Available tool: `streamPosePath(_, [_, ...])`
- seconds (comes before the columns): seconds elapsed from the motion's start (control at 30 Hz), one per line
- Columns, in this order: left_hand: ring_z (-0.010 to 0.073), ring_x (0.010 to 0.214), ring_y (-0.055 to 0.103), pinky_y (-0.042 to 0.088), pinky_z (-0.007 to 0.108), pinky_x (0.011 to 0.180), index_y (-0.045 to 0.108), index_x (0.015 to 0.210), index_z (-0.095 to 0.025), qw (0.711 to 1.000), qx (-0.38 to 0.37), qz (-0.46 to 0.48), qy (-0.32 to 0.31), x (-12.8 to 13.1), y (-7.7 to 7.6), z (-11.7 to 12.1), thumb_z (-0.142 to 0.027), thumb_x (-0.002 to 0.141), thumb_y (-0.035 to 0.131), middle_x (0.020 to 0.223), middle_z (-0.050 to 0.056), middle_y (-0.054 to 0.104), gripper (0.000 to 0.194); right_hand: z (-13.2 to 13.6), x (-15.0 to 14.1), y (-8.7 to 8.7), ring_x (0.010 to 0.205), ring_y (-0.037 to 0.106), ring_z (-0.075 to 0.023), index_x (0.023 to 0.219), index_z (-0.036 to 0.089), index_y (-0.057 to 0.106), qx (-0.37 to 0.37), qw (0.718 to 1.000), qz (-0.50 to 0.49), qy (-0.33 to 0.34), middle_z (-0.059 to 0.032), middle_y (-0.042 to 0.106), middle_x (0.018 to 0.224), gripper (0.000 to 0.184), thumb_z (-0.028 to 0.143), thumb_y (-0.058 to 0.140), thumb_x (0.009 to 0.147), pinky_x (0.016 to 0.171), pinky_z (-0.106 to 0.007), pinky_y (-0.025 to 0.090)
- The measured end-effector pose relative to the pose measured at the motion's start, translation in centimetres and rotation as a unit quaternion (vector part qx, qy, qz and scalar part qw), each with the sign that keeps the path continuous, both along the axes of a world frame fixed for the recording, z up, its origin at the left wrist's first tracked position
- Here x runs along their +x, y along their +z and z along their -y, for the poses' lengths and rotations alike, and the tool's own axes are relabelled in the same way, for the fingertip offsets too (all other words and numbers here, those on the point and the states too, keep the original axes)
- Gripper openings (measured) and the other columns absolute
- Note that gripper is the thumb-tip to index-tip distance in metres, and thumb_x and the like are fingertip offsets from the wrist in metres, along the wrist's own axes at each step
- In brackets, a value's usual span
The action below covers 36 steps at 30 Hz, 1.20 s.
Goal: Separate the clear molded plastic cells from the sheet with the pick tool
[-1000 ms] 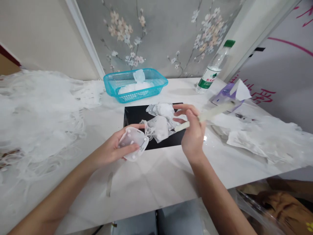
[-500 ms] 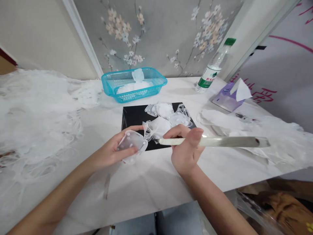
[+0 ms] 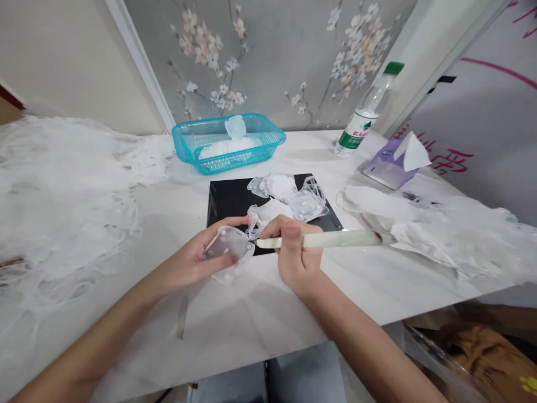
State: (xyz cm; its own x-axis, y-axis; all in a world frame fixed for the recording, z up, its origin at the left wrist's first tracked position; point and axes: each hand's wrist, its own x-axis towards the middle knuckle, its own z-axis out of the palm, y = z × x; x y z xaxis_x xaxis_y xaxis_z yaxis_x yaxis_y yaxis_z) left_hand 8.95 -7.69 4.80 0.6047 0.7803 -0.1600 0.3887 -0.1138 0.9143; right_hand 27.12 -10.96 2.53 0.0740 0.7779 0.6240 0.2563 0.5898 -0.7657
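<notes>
My left hand (image 3: 195, 257) pinches a translucent plastic piece (image 3: 229, 246) dotted with small round knobs, the thumb across its face. In my right hand (image 3: 300, 254) is a long, pale-handled tool (image 3: 342, 239), its far end pointing right. The tool's thin dark tip reaches the right edge of the plastic piece; whether it touches cannot be made out. Behind the hands, more translucent pieces (image 3: 308, 206) with thin stringy scraps lie on a black board (image 3: 226, 201). Part of the board is hidden by my hands.
A blue plastic basket (image 3: 184, 148) with white pieces stands behind the board. To its right are a water bottle (image 3: 358, 123) and a purple tissue box (image 3: 388, 168). Heaps of translucent plastic lie at the left (image 3: 62, 196) and at the right (image 3: 470, 240) on the white table (image 3: 235, 330).
My right hand has moved left with the tool, bringing its tip closer to the plastic piece's edge. The left hand stays nearly in place, holding the piece.
</notes>
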Motion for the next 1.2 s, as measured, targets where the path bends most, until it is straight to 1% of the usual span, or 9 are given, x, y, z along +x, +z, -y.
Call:
streamPosePath(0.1, [0.0197,0.098,0.055,0.047,0.022,0.074,0.045,0.126,-0.027,1.000,0.023,-0.007,-0.018,0.0,-0.4,-0.1,-0.033,0.082,0.057,0.117,0.005,0.055,0.046,0.0,-0.3,-0.1,0.046,0.045,-0.0096,0.065,0.019,0.053,0.055,0.995,0.083,0.003,0.0009,0.050,0.052,0.043,0.039,0.031,0.095,0.045,-0.023,0.034])
streamPosePath(0.2, [0.0184,0.096,0.055,0.046,0.022,0.073,0.043,0.125,-0.029,0.999,0.013,-0.001,-0.032,-0.1,-0.9,-0.1,-0.033,0.084,0.054,0.122,0.004,0.051,0.043,-0.4,-1.3,-1.1,0.044,0.044,-0.0096,0.061,0.019,0.049,0.117,0.974,0.195,-0.017,0.0007,0.049,0.049,0.045,0.036,0.027,0.097,0.045,-0.024,0.033])
streamPosePath(0.3, [0.0127,0.072,0.053,0.043,0.020,0.061,0.038,0.125,-0.027,1.000,0.018,0.021,-0.015,0.0,-1.2,0.0,-0.034,0.080,0.058,0.095,0.001,0.058,0.049,-1.1,-2.6,-2.5,0.041,0.042,-0.0103,0.056,0.020,0.046,0.206,0.942,0.253,-0.074,0.0005,0.046,0.044,0.050,0.036,0.022,0.097,0.043,-0.026,0.029])
streamPosePath(0.4, [0.0093,0.055,0.042,0.034,0.018,0.050,0.033,0.121,-0.024,0.999,0.035,0.028,0.003,0.2,-1.2,0.1,-0.034,0.076,0.063,0.067,-0.006,0.049,0.055,-1.6,-3.5,-3.5,0.040,0.039,-0.0112,0.055,0.020,0.044,0.258,0.920,0.272,-0.114,0.0006,0.041,0.043,0.051,0.036,0.021,0.097,0.042,-0.028,0.024])
streamPosePath(0.53, [0.0079,0.049,0.035,0.026,0.018,0.044,0.032,0.114,-0.023,0.997,0.069,0.023,0.006,0.5,-1.2,0.4,-0.031,0.076,0.061,0.061,-0.007,0.047,0.048,-1.8,-4.1,-4.0,0.040,0.037,-0.0110,0.056,0.019,0.046,0.258,0.911,0.285,-0.152,0.0006,0.040,0.044,0.048,0.034,0.025,0.097,0.042,-0.028,0.023])
streamPosePath(0.73, [0.0074,0.045,0.033,0.022,0.021,0.041,0.037,0.103,-0.023,0.990,0.071,0.061,0.102,1.2,0.7,2.4,-0.029,0.074,0.056,0.062,-0.006,0.045,0.035,-2.9,-2.8,-3.6,0.042,0.037,-0.0110,0.060,0.019,0.049,0.120,0.934,0.295,-0.160,-0.0008,0.044,0.048,0.047,0.039,0.027,0.096,0.043,-0.028,0.020])
streamPosePath(0.93, [0.0072,0.043,0.031,0.019,0.021,0.041,0.037,0.107,-0.026,0.987,0.060,0.051,0.141,1.1,2.0,3.0,-0.029,0.069,0.058,0.057,-0.008,0.042,0.044,-3.8,-0.5,-2.7,0.048,0.046,-0.0118,0.061,0.020,0.050,-0.007,0.971,0.100,-0.217,-0.0004,0.047,0.050,0.047,0.041,0.025,0.096,0.050,-0.026,0.031])
streamPosePath(1.1, [0.0073,0.046,0.034,0.025,0.019,0.041,0.039,0.108,-0.028,0.981,0.021,0.106,0.160,0.5,1.3,2.1,-0.031,0.066,0.062,0.058,-0.008,0.043,0.049,-2.7,-0.7,-1.5,0.057,0.055,-0.0119,0.084,0.022,0.059,-0.040,0.992,-0.022,-0.117,-0.0001,0.059,0.064,0.033,0.048,0.040,0.090,0.056,-0.025,0.042])
streamPosePath(1.2, [0.0070,0.047,0.037,0.029,0.017,0.040,0.043,0.107,-0.027,0.973,0.002,0.147,0.179,0.0,0.7,1.3,-0.027,0.062,0.065,0.060,-0.008,0.047,0.051,-2.6,-0.5,-0.4,0.039,0.045,-0.0087,0.089,0.021,0.059,-0.173,0.972,-0.157,-0.007,0.0036,0.052,0.052,0.046,0.059,0.035,0.087,0.040,-0.022,0.036])
